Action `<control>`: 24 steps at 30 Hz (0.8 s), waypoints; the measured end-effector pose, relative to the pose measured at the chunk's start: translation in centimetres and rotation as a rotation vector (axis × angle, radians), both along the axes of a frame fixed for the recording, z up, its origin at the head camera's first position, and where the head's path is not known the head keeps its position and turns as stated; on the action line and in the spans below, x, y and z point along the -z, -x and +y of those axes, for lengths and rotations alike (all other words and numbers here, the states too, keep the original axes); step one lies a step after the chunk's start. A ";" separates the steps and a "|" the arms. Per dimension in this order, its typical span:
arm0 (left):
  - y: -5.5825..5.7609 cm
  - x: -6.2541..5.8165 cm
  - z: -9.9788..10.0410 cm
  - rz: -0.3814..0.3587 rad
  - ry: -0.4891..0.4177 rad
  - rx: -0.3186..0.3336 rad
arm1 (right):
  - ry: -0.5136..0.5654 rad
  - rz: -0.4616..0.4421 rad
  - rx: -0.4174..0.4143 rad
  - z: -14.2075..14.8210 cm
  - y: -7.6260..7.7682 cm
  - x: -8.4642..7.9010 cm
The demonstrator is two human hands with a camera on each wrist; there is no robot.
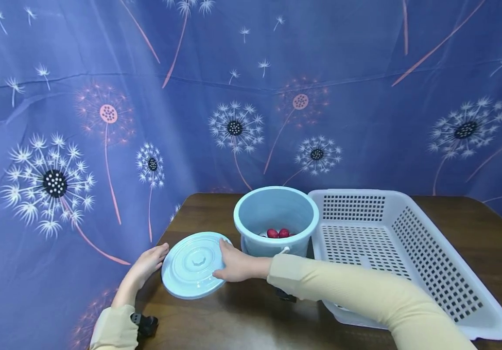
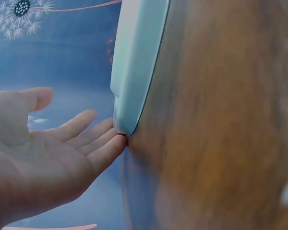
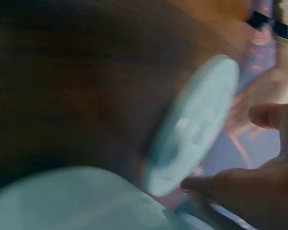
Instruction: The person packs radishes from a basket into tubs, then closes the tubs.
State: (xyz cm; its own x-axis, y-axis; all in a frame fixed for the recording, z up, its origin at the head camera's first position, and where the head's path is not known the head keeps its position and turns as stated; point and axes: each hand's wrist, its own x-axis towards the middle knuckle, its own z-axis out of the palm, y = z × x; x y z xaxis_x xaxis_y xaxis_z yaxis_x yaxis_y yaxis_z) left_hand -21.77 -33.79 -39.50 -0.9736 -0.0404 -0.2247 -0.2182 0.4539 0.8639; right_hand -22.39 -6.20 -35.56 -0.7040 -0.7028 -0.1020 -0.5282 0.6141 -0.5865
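A round light blue lid (image 1: 185, 282) with a small knob lies at the left of the wooden table. My left hand (image 1: 147, 265) is at its left edge, palm turned up and fingers extended; in the left wrist view the fingertips (image 2: 119, 140) meet the rim. Over the lid's right edge reaches my right hand (image 1: 239, 262), thumb and fingers spread apart. The right wrist view is blurred, with the lid (image 3: 197, 129) just beyond those fingers. Behind the right hand stands a light blue bucket (image 1: 264, 249), uncovered, with red round things (image 1: 272, 233) at its bottom.
A large white perforated basket (image 1: 355, 192) sits right of the bucket, partly hidden by my right sleeve (image 1: 342, 277). The wooden table (image 1: 216, 330) ends at the left near my left hand. A blue dandelion-print cloth (image 1: 189, 146) hangs behind it.
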 end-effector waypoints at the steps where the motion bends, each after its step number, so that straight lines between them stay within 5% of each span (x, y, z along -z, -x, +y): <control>1: 0.0 0.0 0.1 0.000 0.014 0.011 | -0.010 -0.014 0.018 0.1 0.0 0.4; 8: -0.3 -0.5 1.2 -0.005 0.093 0.047 | -0.027 -0.148 0.148 0.6 -0.4 1.9; 14: -0.2 -0.8 1.8 -0.036 0.096 0.054 | -0.022 -0.178 0.192 0.3 -0.3 2.0; 24: -0.4 -0.8 1.1 -0.034 0.104 0.022 | 0.127 -0.342 0.290 -0.3 -0.5 1.5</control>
